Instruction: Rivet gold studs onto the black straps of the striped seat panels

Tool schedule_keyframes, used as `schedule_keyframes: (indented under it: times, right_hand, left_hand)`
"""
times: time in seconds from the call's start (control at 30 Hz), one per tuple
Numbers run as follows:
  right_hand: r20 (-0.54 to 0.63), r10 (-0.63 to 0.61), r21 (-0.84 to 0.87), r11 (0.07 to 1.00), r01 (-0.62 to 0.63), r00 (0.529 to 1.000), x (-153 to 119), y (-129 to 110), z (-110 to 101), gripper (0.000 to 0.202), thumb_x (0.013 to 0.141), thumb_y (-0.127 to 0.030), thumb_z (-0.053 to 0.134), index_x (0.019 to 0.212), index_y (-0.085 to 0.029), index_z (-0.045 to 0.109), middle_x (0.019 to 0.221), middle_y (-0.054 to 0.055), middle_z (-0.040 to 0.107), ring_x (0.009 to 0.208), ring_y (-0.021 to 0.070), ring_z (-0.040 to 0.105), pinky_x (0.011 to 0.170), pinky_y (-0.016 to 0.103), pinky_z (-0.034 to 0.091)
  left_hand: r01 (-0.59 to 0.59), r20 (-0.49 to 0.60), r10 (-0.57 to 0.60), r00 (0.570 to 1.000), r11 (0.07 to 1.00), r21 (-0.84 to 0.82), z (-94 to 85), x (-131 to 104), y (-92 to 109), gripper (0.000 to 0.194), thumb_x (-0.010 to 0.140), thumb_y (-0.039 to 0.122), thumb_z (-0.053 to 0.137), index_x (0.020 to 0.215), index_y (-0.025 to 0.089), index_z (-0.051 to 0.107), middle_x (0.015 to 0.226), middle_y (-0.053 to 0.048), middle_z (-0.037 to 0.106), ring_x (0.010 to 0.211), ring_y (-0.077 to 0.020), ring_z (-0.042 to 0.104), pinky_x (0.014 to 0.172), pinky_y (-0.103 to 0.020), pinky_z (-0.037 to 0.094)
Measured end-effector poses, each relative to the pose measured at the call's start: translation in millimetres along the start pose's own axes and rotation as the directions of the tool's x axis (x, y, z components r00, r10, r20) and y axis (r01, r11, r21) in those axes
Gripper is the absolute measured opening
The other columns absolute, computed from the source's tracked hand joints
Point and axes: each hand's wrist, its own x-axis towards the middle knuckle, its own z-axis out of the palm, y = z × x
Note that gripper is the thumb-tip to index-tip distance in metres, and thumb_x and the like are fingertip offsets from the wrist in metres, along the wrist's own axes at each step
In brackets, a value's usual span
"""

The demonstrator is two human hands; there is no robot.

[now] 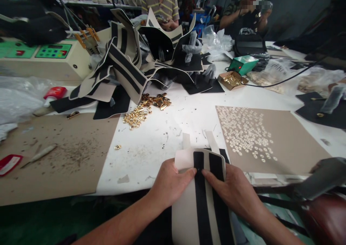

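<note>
A beige panel with black stripes [186, 216] lies over the table's front edge, between my hands. My left hand [171, 182] grips its left side, with the thumb pressed on the black stripe near the top. My right hand [234, 187] grips the right side, its thumb pointing in toward the other thumb. Between the thumb tips a tiny dark spot shows on the stripe, too small to name. The fingers of both hands are hidden behind the panel. Two pale strips [186, 141] stick out past its top end.
Gold metal clasps [135, 117] lie heaped beyond my hands. Small ring-shaped pieces [245, 133] cover a brown board at right. Striped panels [127, 68] are piled at the back. A box of gold parts [231, 79] stands by a green device [243, 65]. Two people sit across the table.
</note>
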Motion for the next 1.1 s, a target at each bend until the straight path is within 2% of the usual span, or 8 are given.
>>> schedule_keyframes:
  times: [0.23, 0.37, 0.57, 0.73, 0.83, 0.93, 1.03, 1.1]
  right_hand:
    - [-0.01, -0.01, 0.083, 0.996, 0.011, 1.0, 6.6, -4.7, -4.4, 0.031, 0.093, -0.045, 0.062, 0.109, -0.023, 0.079, 0.106, 0.006, 0.081, 0.1, 0.0318, 0.076, 0.085, 0.038, 0.06]
    - [0.035, 0.007, 0.171, 0.985, -0.013, 0.999, 10.8, -5.5, -9.3, 0.03, 0.092, -0.045, 0.064, 0.107, -0.023, 0.078, 0.103, 0.006, 0.082, 0.095, 0.0302, 0.077, 0.082, 0.038, 0.061]
    - [0.051, 0.017, 0.192, 0.981, -0.026, 0.999, 15.0, -7.6, -15.4, 0.026, 0.091, -0.044, 0.065, 0.099, -0.023, 0.079, 0.097, 0.004, 0.082, 0.09, 0.0289, 0.078, 0.078, 0.036, 0.061]
    - [0.038, 0.003, 0.187, 0.982, -0.01, 0.999, 16.3, -9.5, -17.5, 0.025, 0.091, -0.041, 0.065, 0.099, -0.022, 0.079, 0.097, 0.005, 0.082, 0.09, 0.0287, 0.077, 0.08, 0.036, 0.06]
    - [0.026, -0.02, 0.142, 0.99, 0.016, 0.999, 13.8, -10.3, -16.9, 0.025, 0.091, -0.039, 0.063, 0.101, -0.022, 0.079, 0.101, 0.006, 0.082, 0.094, 0.0297, 0.077, 0.083, 0.037, 0.059]
    - [0.046, -0.043, 0.077, 0.996, 0.039, 0.998, 4.4, -6.5, -11.0, 0.027, 0.091, -0.039, 0.062, 0.106, -0.023, 0.078, 0.106, 0.007, 0.081, 0.1, 0.0315, 0.076, 0.087, 0.039, 0.059]
    - [0.095, -0.04, 0.055, 0.998, 0.035, 0.995, -10.1, 7.8, 1.9, 0.032, 0.091, -0.04, 0.061, 0.113, -0.024, 0.078, 0.113, 0.009, 0.08, 0.109, 0.0343, 0.073, 0.098, 0.045, 0.056]
    - [0.068, -0.036, 0.039, 0.999, 0.033, 0.997, -19.3, 21.1, 11.6, 0.033, 0.086, -0.041, 0.065, 0.112, -0.025, 0.079, 0.118, 0.01, 0.079, 0.117, 0.0375, 0.07, 0.106, 0.049, 0.052]
  left_hand:
    - [0.114, -0.017, -0.115, 0.993, 0.99, -0.078, -3.4, 5.5, 0.5, 0.028, 0.082, 0.036, 0.077, 0.099, 0.015, 0.081, 0.097, -0.01, 0.083, 0.086, -0.0301, 0.078, 0.074, -0.036, 0.061]
    - [0.151, -0.019, -0.157, 0.987, 0.971, -0.185, -1.1, 5.3, 6.4, 0.034, 0.079, 0.036, 0.08, 0.105, 0.014, 0.08, 0.101, -0.011, 0.083, 0.088, -0.031, 0.079, 0.077, -0.038, 0.062]
    - [0.175, -0.032, -0.189, 0.981, 0.952, -0.252, 3.4, 7.1, 12.3, 0.037, 0.076, 0.033, 0.084, 0.108, 0.015, 0.079, 0.1, -0.011, 0.083, 0.089, -0.0309, 0.079, 0.078, -0.038, 0.063]
    - [0.155, -0.024, -0.164, 0.986, 0.963, -0.222, 3.1, 9.8, 11.9, 0.037, 0.079, 0.033, 0.081, 0.111, 0.016, 0.078, 0.101, -0.01, 0.083, 0.092, -0.031, 0.079, 0.079, -0.038, 0.063]
    - [0.134, -0.059, -0.14, 0.988, 0.986, -0.098, 2.2, 6.7, 15.4, 0.032, 0.079, 0.033, 0.079, 0.106, 0.016, 0.079, 0.097, -0.01, 0.083, 0.091, -0.0313, 0.078, 0.079, -0.038, 0.061]
    - [0.096, -0.057, -0.095, 0.994, 0.995, 0.018, 3.2, -4.8, 16.6, 0.026, 0.081, 0.03, 0.075, 0.102, 0.016, 0.081, 0.096, -0.009, 0.083, 0.094, -0.0314, 0.078, 0.083, -0.037, 0.06]
    - [0.075, 0.011, -0.075, 0.997, 0.997, 0.008, 8.1, -21.6, 7.8, 0.026, 0.084, 0.023, 0.068, 0.106, 0.018, 0.082, 0.099, -0.006, 0.083, 0.095, -0.0298, 0.077, 0.084, -0.035, 0.06]
    - [0.099, 0.034, -0.099, 0.994, 0.995, 0.009, 12.6, -31.2, -1.5, 0.028, 0.085, 0.019, 0.066, 0.107, 0.019, 0.083, 0.098, -0.005, 0.083, 0.094, -0.0288, 0.077, 0.082, -0.033, 0.06]
